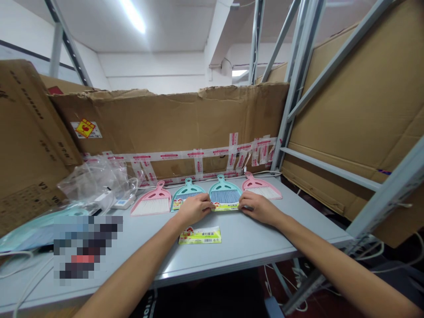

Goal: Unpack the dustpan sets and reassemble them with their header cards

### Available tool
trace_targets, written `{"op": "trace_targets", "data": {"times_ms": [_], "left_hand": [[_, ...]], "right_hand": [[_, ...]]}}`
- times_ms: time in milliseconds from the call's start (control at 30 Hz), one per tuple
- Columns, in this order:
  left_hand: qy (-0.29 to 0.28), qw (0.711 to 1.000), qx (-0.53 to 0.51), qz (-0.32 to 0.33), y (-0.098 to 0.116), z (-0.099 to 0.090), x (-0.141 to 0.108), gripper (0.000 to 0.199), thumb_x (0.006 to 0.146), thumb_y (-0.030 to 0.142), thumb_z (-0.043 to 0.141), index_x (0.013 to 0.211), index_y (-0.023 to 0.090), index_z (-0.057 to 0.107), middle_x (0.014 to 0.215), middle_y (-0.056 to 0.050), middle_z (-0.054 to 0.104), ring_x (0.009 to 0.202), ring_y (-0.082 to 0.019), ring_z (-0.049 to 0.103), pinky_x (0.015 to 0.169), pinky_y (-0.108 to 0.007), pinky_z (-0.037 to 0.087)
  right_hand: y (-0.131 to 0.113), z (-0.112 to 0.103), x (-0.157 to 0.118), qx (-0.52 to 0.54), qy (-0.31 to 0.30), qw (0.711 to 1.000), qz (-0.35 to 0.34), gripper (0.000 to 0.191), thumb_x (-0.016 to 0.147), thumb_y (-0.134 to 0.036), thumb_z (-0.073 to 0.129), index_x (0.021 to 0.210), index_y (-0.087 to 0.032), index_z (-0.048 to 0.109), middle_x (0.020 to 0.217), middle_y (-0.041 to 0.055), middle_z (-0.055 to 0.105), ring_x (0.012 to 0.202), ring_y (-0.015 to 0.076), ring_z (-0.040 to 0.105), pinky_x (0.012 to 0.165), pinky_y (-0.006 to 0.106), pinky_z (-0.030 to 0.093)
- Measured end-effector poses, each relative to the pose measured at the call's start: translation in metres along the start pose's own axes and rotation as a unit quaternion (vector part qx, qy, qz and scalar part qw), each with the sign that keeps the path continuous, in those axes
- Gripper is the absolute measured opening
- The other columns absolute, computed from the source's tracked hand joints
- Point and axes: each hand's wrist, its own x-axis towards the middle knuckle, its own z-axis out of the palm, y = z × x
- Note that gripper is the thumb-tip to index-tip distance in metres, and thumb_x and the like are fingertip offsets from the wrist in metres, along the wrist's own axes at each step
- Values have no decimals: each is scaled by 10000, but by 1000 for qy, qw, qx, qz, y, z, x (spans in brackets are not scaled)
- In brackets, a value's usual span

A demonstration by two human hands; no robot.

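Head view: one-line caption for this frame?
Left hand and right hand flank a teal hand brush, one of four, on a grey table.

Left hand (194, 209), right hand (260, 209) — both palms down

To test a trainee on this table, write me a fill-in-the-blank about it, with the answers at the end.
Of the four hand brushes on the grey table, ____ have teal backs.
The person's left hand and right hand rest against the brushes, and a ____ card lies loose on the table in front of them.
Behind the brushes stands a sheet of ____ crossed by pink-and-white tape.

Answers: two; yellow-green; cardboard
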Motion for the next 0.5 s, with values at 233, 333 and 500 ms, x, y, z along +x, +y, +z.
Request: {"op": "trace_targets", "data": {"times_ms": [233, 333, 500], "left_hand": [[1, 1000, -9, 0, -4, 4, 1, 224, 1045, 198, 746, 1127, 325, 912, 1072, -32, 783, 938, -177, 744, 755, -263, 490], [5, 1000, -11, 4, -4, 5, 0, 218, 1047, 202, 743, 1121, 321, 910, 1066, -34, 787, 942, -179, 751, 758, -263, 498], [15, 1000, -7, 18, -5, 5, 1, 212, 1052, 197, 742, 1125, 317, 901, 1057, -32, 789, 934, -175, 757, 753, -258, 503]], "right_hand": [[3, 2, 1, -9, -14, 1000, 7, 209, 996, -64, 703, 1017, -253, 789, 1057, 69, 759, 1010, 247, 716, 894, 369, 579], [4, 2, 1, -10, -11, 1000, 5, 216, 993, -60, 702, 1018, -256, 787, 1055, 66, 758, 1012, 245, 720, 892, 364, 578], [5, 2, 0, -19, 3, 1000, 2, 227, 980, -45, 713, 1016, -258, 781, 1060, 61, 759, 1005, 240, 727, 884, 352, 579]]}}
